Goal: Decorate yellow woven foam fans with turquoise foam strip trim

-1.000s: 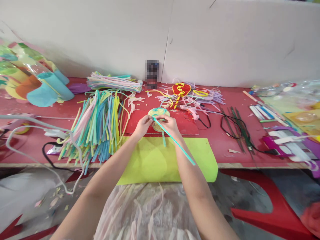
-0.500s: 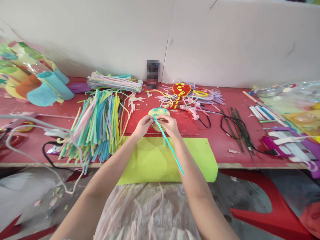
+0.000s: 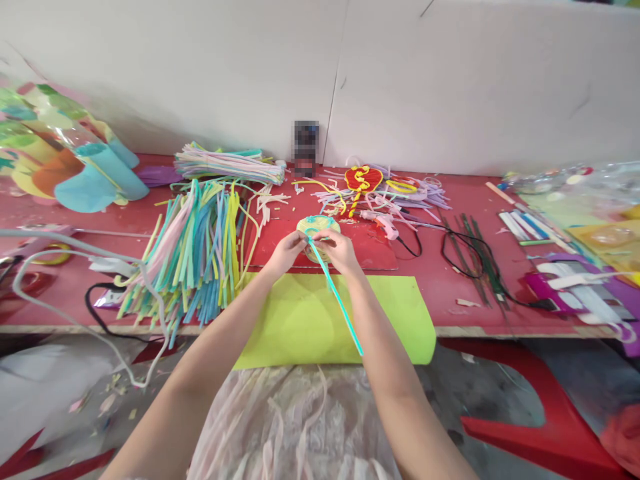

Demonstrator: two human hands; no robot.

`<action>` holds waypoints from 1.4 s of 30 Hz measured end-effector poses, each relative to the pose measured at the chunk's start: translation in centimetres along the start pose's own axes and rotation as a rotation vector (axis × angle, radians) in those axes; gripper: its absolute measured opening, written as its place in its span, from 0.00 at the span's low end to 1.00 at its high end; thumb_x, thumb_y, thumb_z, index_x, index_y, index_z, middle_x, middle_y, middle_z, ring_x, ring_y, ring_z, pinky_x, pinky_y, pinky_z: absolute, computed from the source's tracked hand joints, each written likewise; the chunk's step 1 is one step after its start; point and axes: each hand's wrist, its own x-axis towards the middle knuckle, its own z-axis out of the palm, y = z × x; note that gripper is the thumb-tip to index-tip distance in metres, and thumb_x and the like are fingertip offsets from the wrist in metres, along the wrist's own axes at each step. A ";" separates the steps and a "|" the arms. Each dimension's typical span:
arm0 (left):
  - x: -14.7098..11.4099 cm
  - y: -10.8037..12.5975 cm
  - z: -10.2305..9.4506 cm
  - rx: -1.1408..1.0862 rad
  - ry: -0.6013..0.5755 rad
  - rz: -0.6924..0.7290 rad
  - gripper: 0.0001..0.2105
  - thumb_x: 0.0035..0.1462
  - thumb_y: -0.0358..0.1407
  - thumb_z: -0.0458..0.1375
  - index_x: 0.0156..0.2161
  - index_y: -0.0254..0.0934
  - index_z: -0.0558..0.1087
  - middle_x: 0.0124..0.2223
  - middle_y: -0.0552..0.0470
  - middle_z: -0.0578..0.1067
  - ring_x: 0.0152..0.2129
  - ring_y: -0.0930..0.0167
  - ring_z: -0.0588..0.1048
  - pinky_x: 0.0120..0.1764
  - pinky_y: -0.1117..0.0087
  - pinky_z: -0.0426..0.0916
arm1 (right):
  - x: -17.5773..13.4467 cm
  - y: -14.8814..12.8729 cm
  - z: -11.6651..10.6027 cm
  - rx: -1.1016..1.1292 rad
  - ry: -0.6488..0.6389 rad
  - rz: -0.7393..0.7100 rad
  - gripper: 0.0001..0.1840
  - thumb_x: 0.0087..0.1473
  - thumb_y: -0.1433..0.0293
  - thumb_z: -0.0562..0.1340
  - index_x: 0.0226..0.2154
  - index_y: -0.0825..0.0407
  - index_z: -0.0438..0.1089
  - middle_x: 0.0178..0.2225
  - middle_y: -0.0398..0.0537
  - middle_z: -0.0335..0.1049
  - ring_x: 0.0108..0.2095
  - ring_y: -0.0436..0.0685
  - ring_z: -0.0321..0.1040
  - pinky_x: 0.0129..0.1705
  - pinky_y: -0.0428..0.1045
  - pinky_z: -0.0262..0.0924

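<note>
A turquoise pipe cleaner (image 3: pixel 336 292) runs from my fingertips down toward my right forearm. Its upper end is pinched by my left hand (image 3: pixel 290 251) and my right hand (image 3: pixel 339 250), whose fingers are closed close together. Directly behind the fingers lies a round pale-yellow disc (image 3: pixel 319 222) with turquoise trim along its top, partly covered by both hands. Under the disc is a red board (image 3: pixel 373 250). A yellow-green sheet (image 3: pixel 300 327) spreads below my wrists and hangs over the table edge.
To the left sits a large pile of pastel pipe cleaners (image 3: pixel 195 253), with another bundle (image 3: pixel 230 165) behind. A pink glue gun (image 3: pixel 383 223) trails a black cord on the right. Beyond it lies a red-and-yellow pipe-cleaner piece (image 3: pixel 363 180). A white cable (image 3: pixel 155 293) loops at the front left.
The free lower end of the turquoise pipe cleaner has swung slightly left. Both hands stay in nearly the same place, still pinching it.
</note>
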 end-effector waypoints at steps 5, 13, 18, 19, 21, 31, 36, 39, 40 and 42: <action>0.0 -0.2 0.0 0.000 -0.006 -0.003 0.08 0.55 0.39 0.53 0.31 0.35 0.66 0.25 0.56 0.69 0.24 0.76 0.68 0.33 0.72 0.65 | 0.0 0.0 0.0 0.006 -0.005 -0.004 0.12 0.48 0.59 0.64 0.32 0.50 0.73 0.34 0.45 0.71 0.37 0.54 0.68 0.43 0.49 0.63; -0.1 -0.1 0.1 0.059 0.043 0.043 0.08 0.56 0.38 0.53 0.31 0.36 0.65 0.27 0.55 0.70 0.26 0.75 0.69 0.33 0.72 0.64 | 0.0 0.3 0.2 0.007 0.028 0.018 0.13 0.47 0.57 0.64 0.32 0.50 0.72 0.33 0.45 0.71 0.38 0.54 0.68 0.43 0.49 0.63; -0.1 -0.2 0.1 0.103 0.062 0.063 0.08 0.56 0.39 0.53 0.32 0.37 0.66 0.28 0.55 0.70 0.27 0.74 0.69 0.34 0.72 0.64 | 0.0 0.2 0.3 0.012 0.032 0.019 0.14 0.47 0.57 0.63 0.32 0.50 0.72 0.34 0.45 0.71 0.39 0.54 0.68 0.44 0.49 0.63; -0.1 -0.2 0.1 0.101 0.059 0.061 0.08 0.56 0.39 0.52 0.32 0.36 0.66 0.28 0.55 0.70 0.27 0.74 0.69 0.34 0.72 0.63 | 0.0 0.2 0.3 0.014 0.034 0.025 0.14 0.47 0.57 0.64 0.31 0.50 0.72 0.34 0.45 0.71 0.38 0.54 0.68 0.43 0.49 0.63; -0.1 -0.3 0.1 0.085 0.043 0.061 0.09 0.56 0.40 0.52 0.32 0.36 0.66 0.28 0.55 0.70 0.27 0.74 0.69 0.35 0.72 0.63 | 0.0 0.2 0.3 0.021 0.037 0.035 0.14 0.46 0.57 0.64 0.31 0.49 0.72 0.34 0.44 0.71 0.38 0.54 0.68 0.43 0.49 0.63; -0.4 0.3 0.6 0.127 0.109 0.109 0.09 0.59 0.39 0.49 0.31 0.37 0.64 0.27 0.55 0.66 0.26 0.75 0.66 0.33 0.73 0.62 | 0.3 0.6 0.9 0.137 0.053 0.150 0.17 0.43 0.57 0.66 0.32 0.52 0.72 0.34 0.46 0.73 0.38 0.55 0.69 0.43 0.49 0.62; -0.6 0.4 0.6 0.235 0.119 0.111 0.08 0.59 0.38 0.48 0.31 0.37 0.64 0.27 0.55 0.65 0.26 0.74 0.65 0.33 0.73 0.61 | 0.3 0.3 1.2 0.144 0.076 0.189 0.19 0.44 0.55 0.65 0.32 0.53 0.71 0.33 0.46 0.73 0.37 0.54 0.69 0.42 0.48 0.62; -0.7 0.4 0.6 0.314 0.096 0.127 0.08 0.60 0.38 0.48 0.32 0.37 0.64 0.28 0.55 0.65 0.26 0.74 0.64 0.34 0.73 0.60 | 0.2 0.4 1.4 0.167 0.083 0.215 0.18 0.43 0.54 0.65 0.30 0.53 0.71 0.30 0.45 0.72 0.34 0.53 0.68 0.40 0.48 0.62; -0.7 0.4 0.6 0.328 0.094 0.130 0.08 0.60 0.38 0.48 0.32 0.37 0.64 0.28 0.55 0.66 0.26 0.74 0.64 0.34 0.73 0.60 | 0.2 0.4 1.4 0.183 0.077 0.231 0.19 0.43 0.54 0.65 0.29 0.53 0.71 0.29 0.44 0.72 0.33 0.52 0.68 0.39 0.47 0.62; -0.7 0.4 0.5 0.345 0.094 0.128 0.08 0.60 0.38 0.48 0.33 0.37 0.64 0.28 0.55 0.66 0.26 0.74 0.64 0.33 0.73 0.60 | 0.2 0.6 1.4 0.206 0.065 0.263 0.19 0.42 0.54 0.65 0.29 0.53 0.71 0.28 0.43 0.72 0.31 0.52 0.67 0.37 0.47 0.62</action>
